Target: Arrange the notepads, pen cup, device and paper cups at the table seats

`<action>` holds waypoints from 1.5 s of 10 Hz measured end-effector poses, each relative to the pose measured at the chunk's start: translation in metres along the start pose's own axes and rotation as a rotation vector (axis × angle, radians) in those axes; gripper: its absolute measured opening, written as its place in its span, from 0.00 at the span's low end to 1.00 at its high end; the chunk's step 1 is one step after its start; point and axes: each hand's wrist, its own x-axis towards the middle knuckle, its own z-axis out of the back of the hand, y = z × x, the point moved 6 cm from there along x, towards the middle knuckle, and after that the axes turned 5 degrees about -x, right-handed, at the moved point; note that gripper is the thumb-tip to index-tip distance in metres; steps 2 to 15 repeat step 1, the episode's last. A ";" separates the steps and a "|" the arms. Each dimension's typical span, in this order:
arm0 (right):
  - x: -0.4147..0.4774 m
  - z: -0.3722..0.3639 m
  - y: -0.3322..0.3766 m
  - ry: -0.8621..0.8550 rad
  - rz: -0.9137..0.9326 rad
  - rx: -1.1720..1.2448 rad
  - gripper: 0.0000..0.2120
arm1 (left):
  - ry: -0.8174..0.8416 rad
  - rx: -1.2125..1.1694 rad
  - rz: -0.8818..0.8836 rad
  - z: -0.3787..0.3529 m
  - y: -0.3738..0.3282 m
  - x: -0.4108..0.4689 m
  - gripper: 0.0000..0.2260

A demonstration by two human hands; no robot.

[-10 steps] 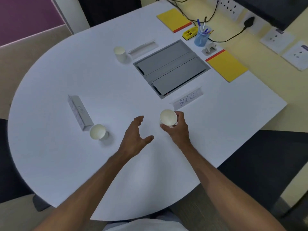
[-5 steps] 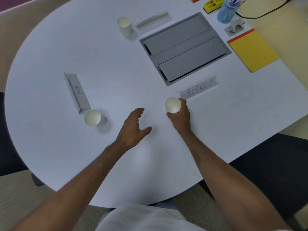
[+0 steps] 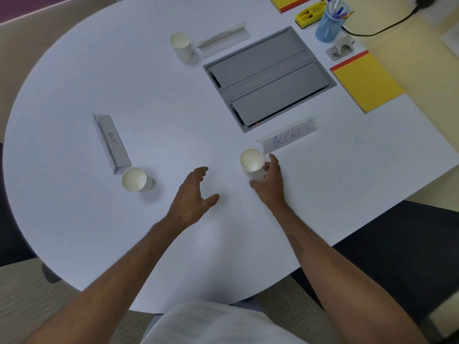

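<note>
Upright, paper cup (image 3: 252,162) (mouth up) stands in right hand (image 3: 269,184).

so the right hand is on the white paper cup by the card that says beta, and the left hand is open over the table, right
Not quite. In the head view the right hand has its grip on the white paper cup beside the folded white name card reading SOCKET, not BETA. The BETA card sits further left with another paper cup. The left hand is open over the white table.

- White round table (image 3: 74,219); grey socket box (image 3: 269,78) recessed at centre.
- Beside box: three paper cups (image 3: 252,161) (image 3: 135,180) (image 3: 181,45), three name cards (image 3: 289,137) (image 3: 111,142) (image 3: 223,38).
- Beyond box: yellow notepads (image 3: 367,83) (image 3: 288,1), pen cup (image 3: 329,26).
</note>
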 end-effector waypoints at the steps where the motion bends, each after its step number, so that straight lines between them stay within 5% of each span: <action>1: -0.021 0.012 -0.012 -0.065 -0.071 0.042 0.39 | -0.006 0.007 -0.003 0.000 0.004 -0.010 0.33; 15: -0.021 0.012 -0.012 -0.065 -0.071 0.042 0.39 | -0.006 0.007 -0.003 0.000 0.004 -0.010 0.33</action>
